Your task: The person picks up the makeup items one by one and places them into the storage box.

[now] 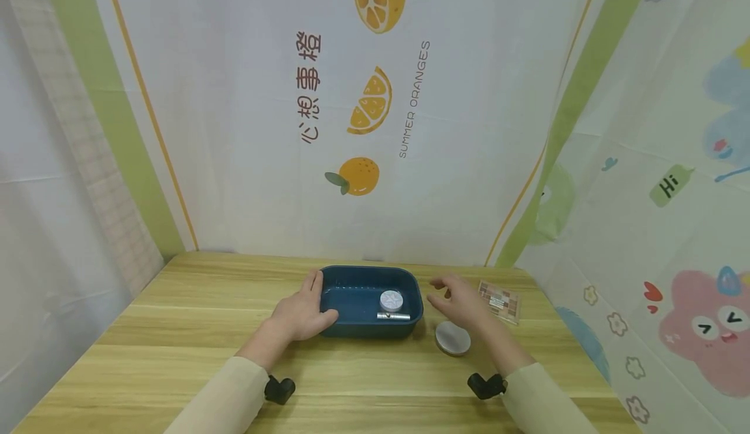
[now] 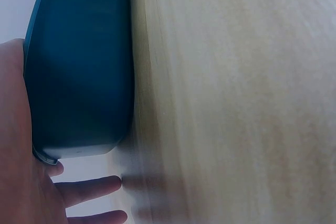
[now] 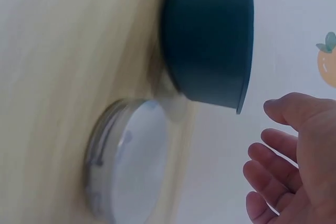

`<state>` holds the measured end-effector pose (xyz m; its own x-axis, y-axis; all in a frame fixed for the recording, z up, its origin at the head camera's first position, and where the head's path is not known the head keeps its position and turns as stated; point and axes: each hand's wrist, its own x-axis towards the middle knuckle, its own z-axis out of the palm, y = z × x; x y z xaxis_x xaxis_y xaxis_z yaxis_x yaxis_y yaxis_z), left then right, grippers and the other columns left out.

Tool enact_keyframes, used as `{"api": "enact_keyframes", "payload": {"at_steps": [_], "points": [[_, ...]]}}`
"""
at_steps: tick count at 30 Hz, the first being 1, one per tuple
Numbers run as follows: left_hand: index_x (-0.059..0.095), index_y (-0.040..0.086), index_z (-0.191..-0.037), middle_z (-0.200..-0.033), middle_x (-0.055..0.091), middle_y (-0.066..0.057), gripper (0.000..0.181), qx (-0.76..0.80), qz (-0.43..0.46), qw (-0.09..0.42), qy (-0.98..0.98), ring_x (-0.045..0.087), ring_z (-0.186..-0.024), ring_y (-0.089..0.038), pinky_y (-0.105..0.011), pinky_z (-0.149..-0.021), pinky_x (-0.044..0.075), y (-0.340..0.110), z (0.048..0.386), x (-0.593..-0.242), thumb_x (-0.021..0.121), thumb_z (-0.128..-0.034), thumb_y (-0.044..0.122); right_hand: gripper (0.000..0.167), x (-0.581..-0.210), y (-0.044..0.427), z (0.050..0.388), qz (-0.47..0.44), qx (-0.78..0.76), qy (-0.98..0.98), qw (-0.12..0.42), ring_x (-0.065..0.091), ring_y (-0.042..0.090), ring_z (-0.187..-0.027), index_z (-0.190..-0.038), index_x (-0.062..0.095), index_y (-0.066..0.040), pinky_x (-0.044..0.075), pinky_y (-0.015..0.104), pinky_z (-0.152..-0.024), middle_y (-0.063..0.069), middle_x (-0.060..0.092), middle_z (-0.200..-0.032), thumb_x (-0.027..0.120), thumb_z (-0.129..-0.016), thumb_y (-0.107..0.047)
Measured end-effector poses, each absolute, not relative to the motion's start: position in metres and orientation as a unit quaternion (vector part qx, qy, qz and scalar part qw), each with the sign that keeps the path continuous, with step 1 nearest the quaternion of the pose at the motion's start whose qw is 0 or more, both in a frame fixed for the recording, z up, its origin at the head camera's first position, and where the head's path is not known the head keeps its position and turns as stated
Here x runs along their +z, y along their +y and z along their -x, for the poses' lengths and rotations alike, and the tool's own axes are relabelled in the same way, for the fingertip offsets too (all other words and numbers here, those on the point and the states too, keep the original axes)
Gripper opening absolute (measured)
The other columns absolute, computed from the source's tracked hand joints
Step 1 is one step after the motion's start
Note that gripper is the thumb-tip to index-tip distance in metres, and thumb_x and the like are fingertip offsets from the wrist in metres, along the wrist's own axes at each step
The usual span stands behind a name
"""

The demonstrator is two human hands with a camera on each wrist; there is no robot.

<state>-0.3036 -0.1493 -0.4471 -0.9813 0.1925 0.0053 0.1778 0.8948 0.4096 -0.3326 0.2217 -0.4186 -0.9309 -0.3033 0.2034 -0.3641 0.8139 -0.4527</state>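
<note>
1. Your left forearm reaches up from the bottom of the head view, left of centre, and your left hand (image 1: 301, 315) rests against the left end of the blue box (image 1: 375, 331).
2. That hand's fingers are straight and spread in the left wrist view; it touches the rim.
3. Your right forearm angles in from the lower right, bringing your right hand (image 1: 463, 300) just beside the box's right end, apart from it.
4. Its fingers bend loosely, thumb away from them, and it holds nothing.
5. The box sits on the table (image 1: 176, 343) at lower centre, with a round disc (image 1: 391, 301) and silver tube (image 1: 393, 316) inside.
6. A round tin (image 1: 453, 338) lies below your right hand in the frame.
</note>
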Motion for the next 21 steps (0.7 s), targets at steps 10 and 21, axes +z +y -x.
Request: {"api": "enact_keyframes", "payload": {"at_steps": [10, 21], "points": [[0.01, -0.002, -0.175, -0.185, 0.011, -0.021, 0.103, 0.207, -0.099, 0.017, 0.973, 0.064, -0.076, -0.024, -0.035, -0.05, 0.031, -0.15, 0.306, -0.45, 0.055, -0.097, 0.048, 0.039, -0.433, 0.244, 0.323, -0.177, 0.23, -0.956, 0.053, 0.068, 0.027, -0.107, -0.135, 0.072, -0.004, 0.059, 0.049, -0.092, 0.013, 0.072, -0.131, 0.075, -0.103, -0.026], [0.01, -0.002, -0.175, -0.185, 0.011, -0.021, 0.103, 0.21, -0.098, 0.017, 0.973, 0.063, -0.071, -0.023, -0.036, -0.05, 0.031, -0.151, 0.305, -0.45, 0.055, -0.0966, 0.047, 0.06, -0.44, 0.26, 0.313, -0.182, 0.204, -0.962, 0.011, 0.068, 0.033, -0.115, -0.136, 0.071, -0.002, 0.057, 0.055, -0.098, 0.016, 0.073, -0.128, 0.088, -0.091, -0.038]]}}
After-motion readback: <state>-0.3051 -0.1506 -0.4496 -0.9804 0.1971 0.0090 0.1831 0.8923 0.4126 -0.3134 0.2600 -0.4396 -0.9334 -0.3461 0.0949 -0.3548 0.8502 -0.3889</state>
